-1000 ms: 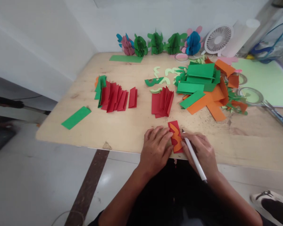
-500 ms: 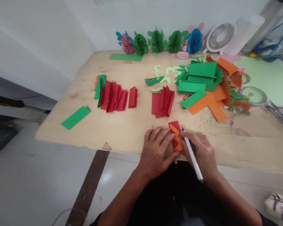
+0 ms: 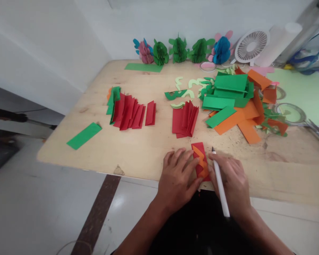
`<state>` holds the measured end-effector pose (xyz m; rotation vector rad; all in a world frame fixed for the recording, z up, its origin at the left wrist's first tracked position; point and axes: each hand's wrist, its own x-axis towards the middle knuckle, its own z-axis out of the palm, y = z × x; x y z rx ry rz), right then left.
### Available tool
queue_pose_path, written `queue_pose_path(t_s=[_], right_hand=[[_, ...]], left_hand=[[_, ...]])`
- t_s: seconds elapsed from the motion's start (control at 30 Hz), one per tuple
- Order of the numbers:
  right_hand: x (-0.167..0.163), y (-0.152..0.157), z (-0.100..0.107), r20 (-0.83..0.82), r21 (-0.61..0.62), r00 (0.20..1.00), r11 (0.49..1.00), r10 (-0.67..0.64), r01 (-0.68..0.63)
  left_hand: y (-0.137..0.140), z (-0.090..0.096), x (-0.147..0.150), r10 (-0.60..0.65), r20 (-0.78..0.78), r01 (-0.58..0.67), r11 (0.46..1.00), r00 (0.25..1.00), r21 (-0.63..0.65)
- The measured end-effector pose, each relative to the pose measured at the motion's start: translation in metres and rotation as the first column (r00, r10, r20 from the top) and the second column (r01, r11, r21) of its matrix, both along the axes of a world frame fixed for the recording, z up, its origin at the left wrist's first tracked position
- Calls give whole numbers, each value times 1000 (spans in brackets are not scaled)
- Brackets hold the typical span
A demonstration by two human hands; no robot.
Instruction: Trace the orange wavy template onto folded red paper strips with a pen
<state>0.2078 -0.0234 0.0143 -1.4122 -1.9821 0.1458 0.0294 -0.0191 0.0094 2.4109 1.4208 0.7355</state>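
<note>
My left hand (image 3: pixel 177 177) lies with its fingers spread, the tips pressing a wavy orange paper cutout (image 3: pixel 201 157) onto a folded red paper strip (image 3: pixel 197 147) at the table's front edge. A white pen (image 3: pixel 221 189) is gripped in my right hand (image 3: pixel 232 184), its dark tip pointing away from me, just right of the red strip and apart from it. Part of the strip is hidden beneath the left fingers. Just beyond it stands a bunch of folded red papers (image 3: pixel 184 120).
More folded red papers (image 3: pixel 127 111) stand at left, with a green strip (image 3: pixel 84 136) nearer the edge. On the right are piled green papers (image 3: pixel 230 86), orange papers (image 3: pixel 248 129) and scissors (image 3: pixel 317 131). Paper figures (image 3: pixel 179 50) and a white fan (image 3: pixel 252 46) line the back.
My right hand has drawn the pen away to the right, off the red strip's edge. The left hand stays on the orange cutout. The whole view has shifted slightly.
</note>
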Motion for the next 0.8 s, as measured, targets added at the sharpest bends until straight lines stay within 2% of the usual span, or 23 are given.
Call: queue_pose_path(t_s=[0.27,0.8], right_hand=[[-2,5,2,68,-40,995,996,79,-76],[-4,5,-1,71,-58,994,995,80,-76]], left_hand=[[0,-1,0,-6,-8,6,1000,1000,20],[0,-2,-2,-17,-8,17,1000,1000,19]])
